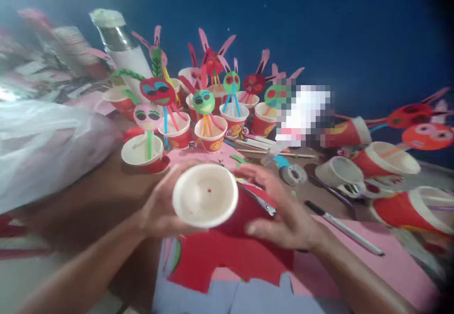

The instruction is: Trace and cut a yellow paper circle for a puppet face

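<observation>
One cup (193,205) shows a cream interior with a red speck (209,190).

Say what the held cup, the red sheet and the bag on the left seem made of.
Cup: probably paper, smooth inside, judging by the rolled rim.
Red sheet: matte paper or thin card; it lies flat with cut notches.
Bag: likely thin plastic with a slight sheen, being translucent and crinkled.

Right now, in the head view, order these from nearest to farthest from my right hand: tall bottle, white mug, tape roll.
1. Tape roll, just beyond your right hand.
2. White mug, farther to the right.
3. Tall bottle, far back on the left.
</observation>
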{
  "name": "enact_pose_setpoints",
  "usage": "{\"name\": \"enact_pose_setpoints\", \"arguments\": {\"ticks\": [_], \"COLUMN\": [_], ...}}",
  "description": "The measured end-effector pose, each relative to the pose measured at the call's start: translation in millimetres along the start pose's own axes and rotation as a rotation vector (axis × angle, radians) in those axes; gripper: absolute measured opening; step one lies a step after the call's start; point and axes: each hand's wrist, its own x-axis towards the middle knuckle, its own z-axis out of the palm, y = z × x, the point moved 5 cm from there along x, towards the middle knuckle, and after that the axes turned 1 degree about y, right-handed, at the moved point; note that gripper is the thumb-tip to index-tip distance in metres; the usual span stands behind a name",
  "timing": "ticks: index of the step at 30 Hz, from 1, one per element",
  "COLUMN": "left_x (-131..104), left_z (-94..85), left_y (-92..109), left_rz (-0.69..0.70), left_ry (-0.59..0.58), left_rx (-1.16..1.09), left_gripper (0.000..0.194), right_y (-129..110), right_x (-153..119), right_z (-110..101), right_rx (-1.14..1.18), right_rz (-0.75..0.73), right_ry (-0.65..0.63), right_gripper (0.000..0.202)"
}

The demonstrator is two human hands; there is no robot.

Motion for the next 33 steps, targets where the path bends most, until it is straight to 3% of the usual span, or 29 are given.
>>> {"name": "enact_pose_setpoints", "arguments": {"ticks": [4, 7, 10, 13, 20, 26, 29, 33], "left_x": [5.8, 7.8, 10.1, 12.5, 2.8, -14.5, -19.8, -23.1], "left_z": [-21.8, -27.3, -25.5, -16.9, 18.0, 35.0, 38.0, 37.4], "left_y": [-10.1, -9.3, -6.0, -1.7, -10.4, -29.4, -34.8, -42.6], "left_rz": [-0.128, -0.175, -0.208, -0.204, -0.218, -0.227, -0.299, -0.359], "left_ry": [0.206, 0.234, 0.154, -0.007, -0.443, -0.516, -0.500, -0.557], "left_rx": [-0.163, -0.268, -0.309, -0.280, -0.103, -0.030, -0.065, -0.136], "left_gripper": [0.079, 0.069, 0.062, 0.070, 0.080, 0.092, 0.092, 0.095], "right_y": [8.2, 13.3, 14.7, 13.7, 3.2, 17.3, 29.3, 33.3], "right_x": [1.1, 1.2, 4.6, 9.0, 13.6, -14.4, -26.9, -31.7], "right_z": [-29.2, -32.6, -22.8, -16.8, -33.5, -15.5, -1.5, 4.8], "right_rx": [0.100, 0.044, -0.102, -0.218, -0.443, -0.711, -0.853, -0.944], "right_rz": [0.179, 0.268, 0.287, 0.268, 0.225, 0.310, 0.323, 0.264], "right_ry": [0.299, 0.361, 0.241, 0.139, 0.068, -0.032, -0.025, 0.006], "right_gripper": [0.041, 0.024, 0.016, 0.013, 0.015, 0.014, 0.017, 0.004]}}
